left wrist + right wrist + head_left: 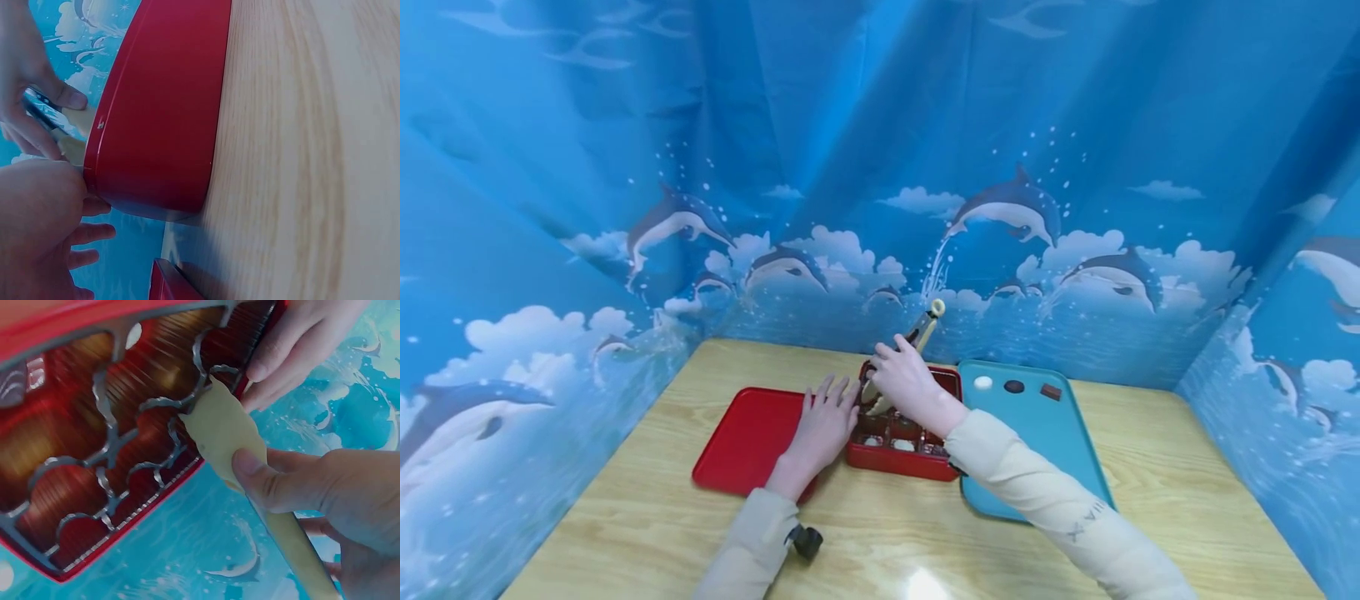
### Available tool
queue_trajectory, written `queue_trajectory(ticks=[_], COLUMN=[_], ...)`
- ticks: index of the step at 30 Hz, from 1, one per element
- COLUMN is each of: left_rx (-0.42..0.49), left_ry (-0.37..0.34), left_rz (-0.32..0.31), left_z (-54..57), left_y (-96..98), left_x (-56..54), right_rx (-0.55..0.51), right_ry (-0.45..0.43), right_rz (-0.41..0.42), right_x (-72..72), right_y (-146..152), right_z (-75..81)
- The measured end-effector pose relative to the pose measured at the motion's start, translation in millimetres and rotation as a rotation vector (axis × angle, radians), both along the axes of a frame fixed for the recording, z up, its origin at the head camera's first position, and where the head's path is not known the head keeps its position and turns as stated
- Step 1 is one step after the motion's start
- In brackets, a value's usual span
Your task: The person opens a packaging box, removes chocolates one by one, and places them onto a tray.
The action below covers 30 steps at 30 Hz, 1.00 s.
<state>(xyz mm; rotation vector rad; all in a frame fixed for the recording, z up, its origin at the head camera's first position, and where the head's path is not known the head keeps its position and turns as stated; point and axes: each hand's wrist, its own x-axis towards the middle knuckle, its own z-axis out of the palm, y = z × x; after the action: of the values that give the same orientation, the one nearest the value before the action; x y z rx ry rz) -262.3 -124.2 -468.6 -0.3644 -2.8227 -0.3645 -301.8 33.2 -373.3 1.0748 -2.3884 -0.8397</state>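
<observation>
A pair of tongs with cream tips [222, 428] is in my right hand [910, 383], with the thumb pressing on one arm. The tips reach into a compartment near the left end of a red box [898, 463]. Clear dividers [106, 425] split its inside, and several wrapped sweets [904, 445] lie in the front compartments. Whether anything sits between the tong tips is hidden. My left hand [826, 421] rests at the box's left side, fingers extended and touching the rim in the right wrist view.
To the left lies a flat red lid [745, 442], partly under my left forearm. A teal tray [1037, 433] stands right of the box, bearing a white round sweet [982, 382], a dark round one [1014, 387] and a brown rectangular one [1051, 392]. A dolphin-print curtain [850, 167] closes off the back.
</observation>
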Motion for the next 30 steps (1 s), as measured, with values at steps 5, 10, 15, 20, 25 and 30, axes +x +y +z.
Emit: queue_trajectory(ticks=[5, 10, 15, 20, 25, 30], left_rx=[0.001, -0.016, -0.014, -0.011, -0.021, -0.028], left_ry=[0.016, 0.030, 0.012, 0.005, 0.016, 0.017], left_rz=[0.001, -0.010, 0.006, 0.009, 0.009, 0.001], left_z=[0.0, -2.0, -0.9, 0.1, -1.6, -1.7], left_y=[-0.9, -0.1, -0.8, -0.3, -1.0, -0.9], left_x=[-0.6, -2.0, -1.8, -0.4, -2.0, -2.7], right_rx=[0.012, 0.023, 0.013, 0.021, 0.046, 0.064], right_ry=[0.021, -0.007, -0.032, -0.013, 0.021, 0.032], right_rz=[0.067, 0.075, 0.059, 0.080, 0.085, 0.104], right_x=[0.5, -1.6, -4.0, -2.2, 0.5, 1.7], right_y=[-5, -10, -10, -6, -6, -9], right_z=[4.7, 4.1, -0.7, -4.7, -3.6, -0.6])
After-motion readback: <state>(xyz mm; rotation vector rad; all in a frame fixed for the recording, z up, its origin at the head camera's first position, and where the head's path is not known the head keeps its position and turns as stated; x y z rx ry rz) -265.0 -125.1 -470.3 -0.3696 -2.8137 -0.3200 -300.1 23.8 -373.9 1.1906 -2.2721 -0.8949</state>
